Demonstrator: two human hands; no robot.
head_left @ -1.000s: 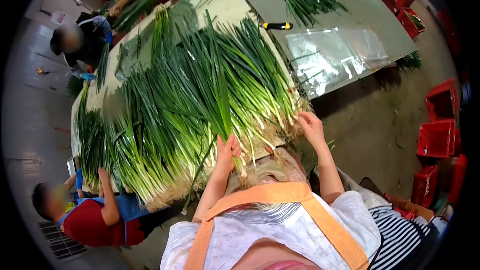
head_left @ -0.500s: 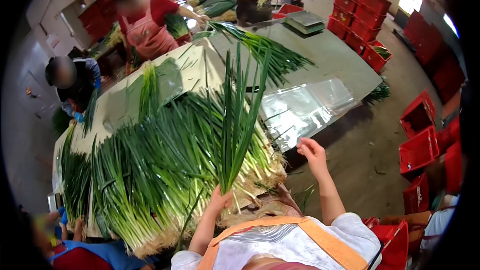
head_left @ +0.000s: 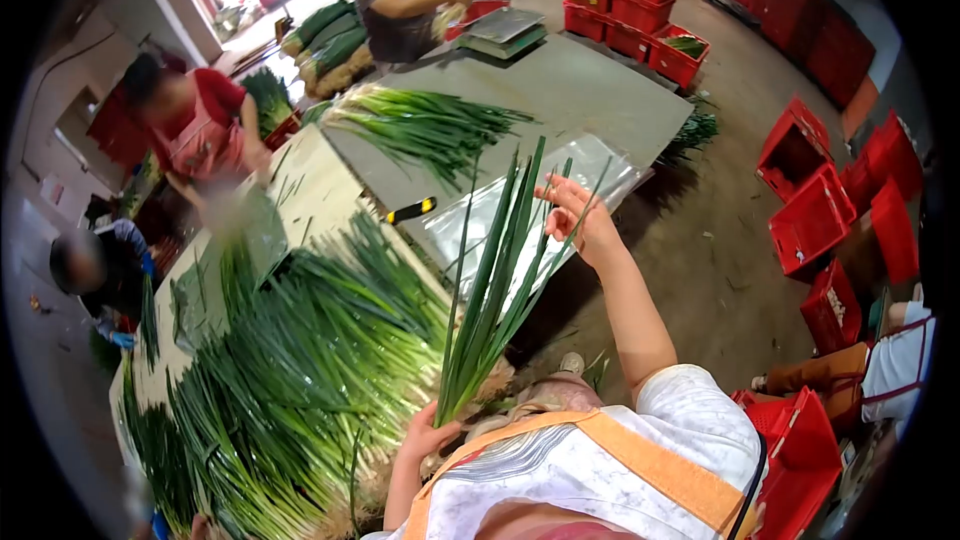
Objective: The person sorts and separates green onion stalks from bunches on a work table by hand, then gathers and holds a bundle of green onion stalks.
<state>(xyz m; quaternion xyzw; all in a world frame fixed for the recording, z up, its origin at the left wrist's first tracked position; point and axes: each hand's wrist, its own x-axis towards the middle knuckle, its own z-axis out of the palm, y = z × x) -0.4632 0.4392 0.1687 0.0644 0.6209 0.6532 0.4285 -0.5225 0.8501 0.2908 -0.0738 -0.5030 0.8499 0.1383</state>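
Observation:
My left hand (head_left: 428,432) is closed around the lower stalks of a bunch of green garlic (head_left: 492,310), its long flat leaves fanning upward. Raised near the leaf tips is my right hand (head_left: 582,215), fingers bent but apart, and I see nothing gripped in it. Whether its fingertips touch a leaf is hard to make out. Beside my left hand, a wide pile of green garlic (head_left: 310,360) covers the near table, pale stems and roots toward me. Clear plastic bags (head_left: 590,165) lie flat beyond the held bunch, partly hidden by leaves and hand.
A yellow-and-black knife handle (head_left: 411,210) lies at the seam of the tables. Another green garlic bundle (head_left: 430,120) and a scale (head_left: 503,30) rest on the grey tabletop (head_left: 590,80). Red crates (head_left: 800,220) stand at right. Several people work around the tables.
My right hand has risen and moved left to the leaf tips, its fingers spreading. The held bunch now tilts right, in my left hand still. My view has turned right, uncovering the knife handle.

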